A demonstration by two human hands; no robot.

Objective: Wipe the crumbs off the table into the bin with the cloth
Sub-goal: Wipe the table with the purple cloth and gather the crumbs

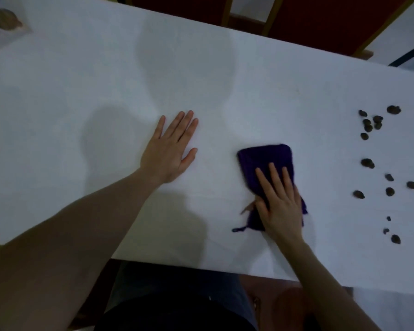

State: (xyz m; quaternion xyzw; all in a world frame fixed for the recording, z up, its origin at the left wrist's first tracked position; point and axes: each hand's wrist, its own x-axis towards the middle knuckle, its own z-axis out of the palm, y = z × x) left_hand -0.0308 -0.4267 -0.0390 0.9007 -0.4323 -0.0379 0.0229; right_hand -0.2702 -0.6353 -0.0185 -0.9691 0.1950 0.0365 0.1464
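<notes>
a white table (pixel 261 96) carries a folded purple cloth (pixel 265 161) near its front edge, pinned under the flat, spread right hand (pixel 281 206). the left hand (pixel 171 149) rests open, palm down, holding nothing. dark crumbs (pixel 368 163) lie scattered toward the right edge, apart from the cloth.

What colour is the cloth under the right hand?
Dark purple cloth, plain, no pattern; seen in the head view.

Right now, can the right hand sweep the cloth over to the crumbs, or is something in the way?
Probably yes. The right hand lies flat on the cloth, and only bare table separates it from the crumbs to its right. The left hand rests flat well away. No bin is in view.
</notes>
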